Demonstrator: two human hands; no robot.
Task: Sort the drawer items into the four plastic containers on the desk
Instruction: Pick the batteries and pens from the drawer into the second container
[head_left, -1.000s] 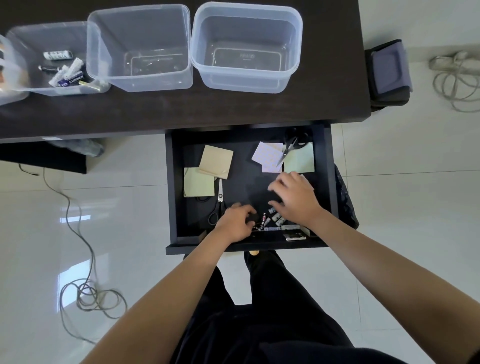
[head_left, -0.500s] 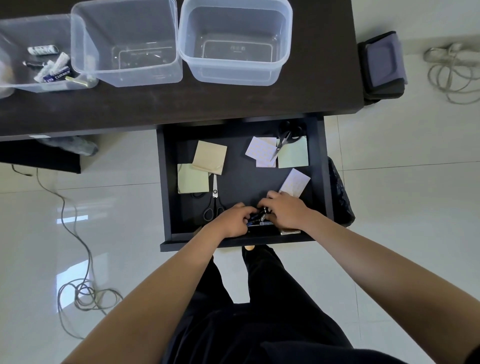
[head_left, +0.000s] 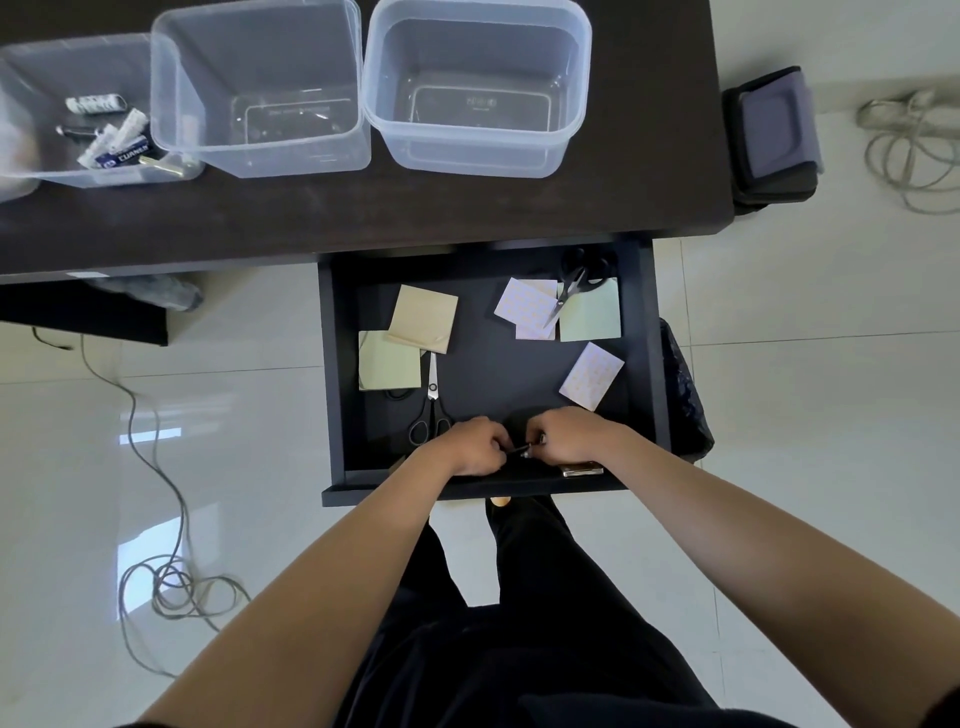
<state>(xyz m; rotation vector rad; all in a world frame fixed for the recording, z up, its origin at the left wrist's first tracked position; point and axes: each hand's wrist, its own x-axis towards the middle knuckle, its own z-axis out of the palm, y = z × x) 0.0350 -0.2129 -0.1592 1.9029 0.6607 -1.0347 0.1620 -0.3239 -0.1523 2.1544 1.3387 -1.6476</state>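
Open drawer (head_left: 488, 374) below dark desk (head_left: 467, 208). Both hands work at drawer's front edge: left hand (head_left: 475, 447) w/ fingers curled round small dark items, right hand (head_left: 569, 436) likewise curled, a small metal-tipped piece (head_left: 524, 451) showing between the two; exact items too small to tell. Still in drawer: tan sticky pad (head_left: 423, 317) overlapping a green pad (head_left: 387, 364), scissors (head_left: 432, 400) just beside left hand, second scissors (head_left: 574, 286) lying across patterned notes (head_left: 524, 306) and a green note (head_left: 592, 317), one patterned note (head_left: 592, 375) apart, small flat object (head_left: 582, 470) at front-right corner. On desk: left container (head_left: 31, 73) holds batteries and small items; middle container (head_left: 260, 104) and right container (head_left: 478, 88) hold nothing visible.
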